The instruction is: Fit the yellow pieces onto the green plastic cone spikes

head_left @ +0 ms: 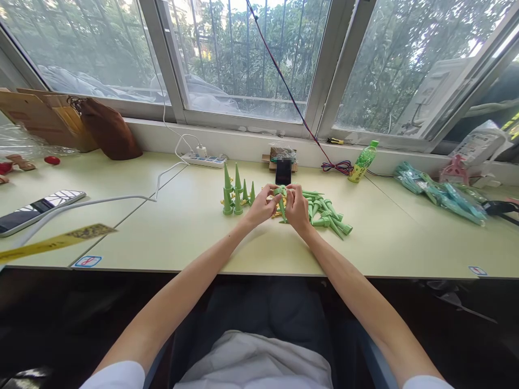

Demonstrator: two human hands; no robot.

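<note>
While your left hand (pixel 261 208) and right hand (pixel 297 209) pinch one green cone (pixel 281 203) between their fingertips, a few upright cones (pixel 234 194) stand left of your fingers; the larger loose pile (pixel 329 217) lies to their right, likely undone.

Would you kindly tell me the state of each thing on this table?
Held cone: gripped by left hand and right hand.
Standing cones: upright.
Loose cones: lying in a pile.
Bottle: capped, tilted.
Power strip: one plug in.
Rear phone: upright, screen dark.
</note>
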